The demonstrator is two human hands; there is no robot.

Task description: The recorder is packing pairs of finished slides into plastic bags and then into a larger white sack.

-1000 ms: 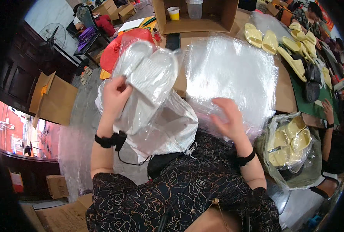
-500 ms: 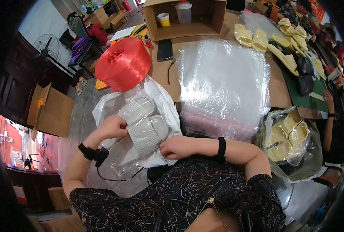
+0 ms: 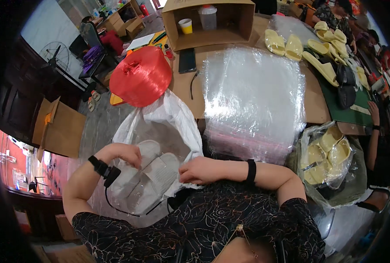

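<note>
Left hand (image 3: 124, 154): fingers curled by pale bagged slippers (image 3: 160, 174), can't tell if gripping. Right hand (image 3: 198, 171): fingers bent, same. Slippers lie in white sack (image 3: 184, 120); red roll (image 3: 147, 76) beyond, clear bags (image 3: 254, 87) on surface (image 3: 316, 103).

Around the plastic bags (image 3: 254, 101) on the table (image 3: 317, 105), a box (image 3: 230, 35) holding a cup (image 3: 186, 27) and a tub (image 3: 208, 19) stands at eleven o'clock, a phone (image 3: 187, 60) lies at ten, a sack (image 3: 179, 111) with slippers (image 3: 163, 176) at its mouth is at eight, a roll of string (image 3: 140, 79) beyond it. Sandals (image 3: 293, 48) lie at one; a bag (image 3: 357, 193) holding more is at four.
</note>
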